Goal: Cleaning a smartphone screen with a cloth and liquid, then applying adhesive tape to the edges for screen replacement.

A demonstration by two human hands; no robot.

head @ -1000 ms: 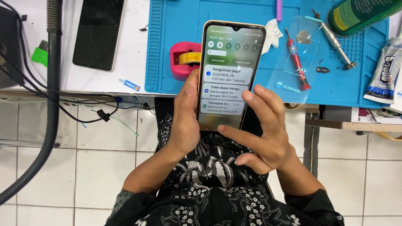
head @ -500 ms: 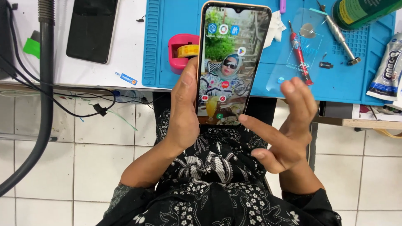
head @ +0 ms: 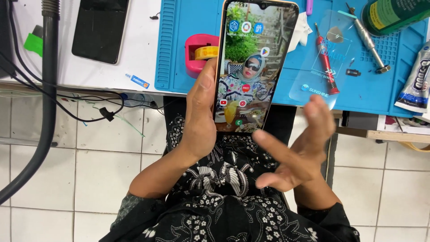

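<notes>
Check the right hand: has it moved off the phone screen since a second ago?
Yes. The right hand was spread over the lower part of the phone screen; it now sits lower and to the right, off the glass, below the blue mat edge.

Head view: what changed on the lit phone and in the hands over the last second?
The lit smartphone went from a notification panel to its home screen. The right hand lifted off the screen, fingers spread beside it. The left hand still grips the phone over the blue silicone mat.

Head view, steeply downward, seemingly close.
</notes>
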